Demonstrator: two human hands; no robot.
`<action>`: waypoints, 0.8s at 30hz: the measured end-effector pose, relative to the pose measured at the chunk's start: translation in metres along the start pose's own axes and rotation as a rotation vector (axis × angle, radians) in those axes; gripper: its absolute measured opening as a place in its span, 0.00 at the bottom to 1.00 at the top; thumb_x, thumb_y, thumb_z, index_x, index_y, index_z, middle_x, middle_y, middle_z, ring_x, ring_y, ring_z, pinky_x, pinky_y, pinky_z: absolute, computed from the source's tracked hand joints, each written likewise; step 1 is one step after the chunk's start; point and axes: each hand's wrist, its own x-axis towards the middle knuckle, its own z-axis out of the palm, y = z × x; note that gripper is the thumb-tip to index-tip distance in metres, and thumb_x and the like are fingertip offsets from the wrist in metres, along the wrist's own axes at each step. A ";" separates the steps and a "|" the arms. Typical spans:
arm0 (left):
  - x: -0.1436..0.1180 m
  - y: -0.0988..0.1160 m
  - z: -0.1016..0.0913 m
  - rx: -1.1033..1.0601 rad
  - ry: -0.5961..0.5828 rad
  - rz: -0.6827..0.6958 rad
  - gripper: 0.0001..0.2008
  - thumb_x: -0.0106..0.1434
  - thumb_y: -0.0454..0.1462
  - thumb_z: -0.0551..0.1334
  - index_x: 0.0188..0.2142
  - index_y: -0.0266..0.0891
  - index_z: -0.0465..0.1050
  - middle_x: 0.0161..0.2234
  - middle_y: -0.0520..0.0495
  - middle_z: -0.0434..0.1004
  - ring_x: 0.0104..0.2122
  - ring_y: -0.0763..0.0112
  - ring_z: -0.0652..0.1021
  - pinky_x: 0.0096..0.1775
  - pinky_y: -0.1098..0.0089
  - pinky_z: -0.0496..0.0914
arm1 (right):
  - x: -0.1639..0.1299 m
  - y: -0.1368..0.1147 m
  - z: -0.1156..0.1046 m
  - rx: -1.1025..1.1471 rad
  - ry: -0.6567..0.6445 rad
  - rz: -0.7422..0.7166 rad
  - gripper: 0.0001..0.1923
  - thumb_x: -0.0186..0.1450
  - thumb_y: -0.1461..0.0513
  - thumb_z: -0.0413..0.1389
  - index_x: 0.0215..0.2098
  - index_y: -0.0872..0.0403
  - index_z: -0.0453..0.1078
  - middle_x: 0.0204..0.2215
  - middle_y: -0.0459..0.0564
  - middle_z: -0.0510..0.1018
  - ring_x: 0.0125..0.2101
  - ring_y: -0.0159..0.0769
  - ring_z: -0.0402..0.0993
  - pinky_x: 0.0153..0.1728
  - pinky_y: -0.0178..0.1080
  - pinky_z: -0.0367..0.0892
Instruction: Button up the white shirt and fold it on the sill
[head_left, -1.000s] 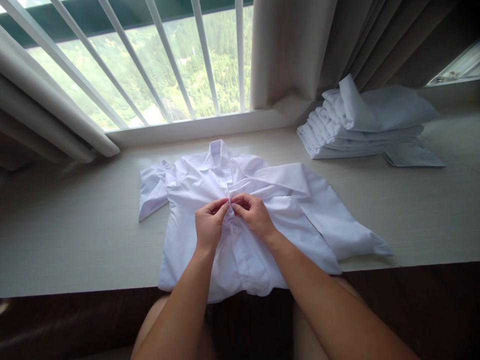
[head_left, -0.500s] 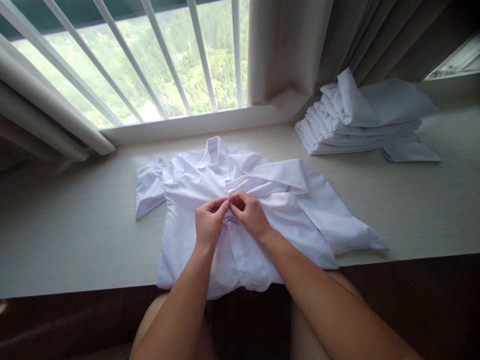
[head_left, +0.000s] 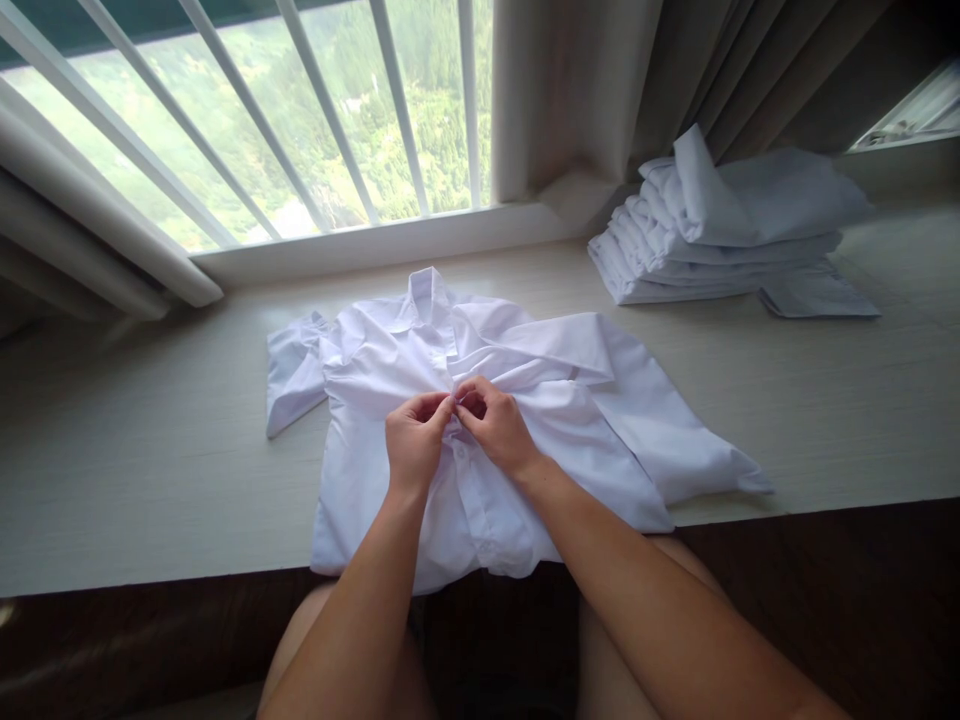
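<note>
— How far has the work got?
— The white shirt, centre frame on the surface, is pinched at its placket by left hand and right hand, fingers closed; lower buttons seem undone.

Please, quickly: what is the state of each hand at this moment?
Left hand: closed, fingers pinching the white shirt at its front placket.
Right hand: closed, pinching the same placket.
</note>
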 end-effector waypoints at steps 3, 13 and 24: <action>0.001 -0.003 0.000 0.004 0.008 -0.002 0.14 0.58 0.46 0.72 0.36 0.37 0.85 0.32 0.44 0.85 0.33 0.65 0.82 0.37 0.70 0.74 | 0.000 0.000 0.001 0.012 -0.005 0.002 0.06 0.66 0.58 0.60 0.40 0.51 0.71 0.27 0.42 0.76 0.28 0.30 0.72 0.35 0.32 0.67; 0.000 0.001 0.001 -0.004 0.025 0.030 0.13 0.59 0.44 0.71 0.36 0.36 0.84 0.32 0.46 0.85 0.33 0.68 0.82 0.37 0.72 0.74 | -0.001 0.000 0.000 0.029 -0.012 -0.002 0.09 0.66 0.57 0.60 0.42 0.52 0.71 0.27 0.41 0.75 0.27 0.29 0.71 0.34 0.31 0.66; -0.002 0.002 0.001 -0.028 0.029 0.055 0.12 0.60 0.43 0.71 0.36 0.35 0.83 0.33 0.45 0.84 0.33 0.69 0.82 0.37 0.73 0.74 | -0.002 -0.002 0.000 0.024 -0.024 -0.041 0.09 0.68 0.58 0.59 0.46 0.50 0.72 0.27 0.40 0.75 0.27 0.28 0.71 0.33 0.30 0.66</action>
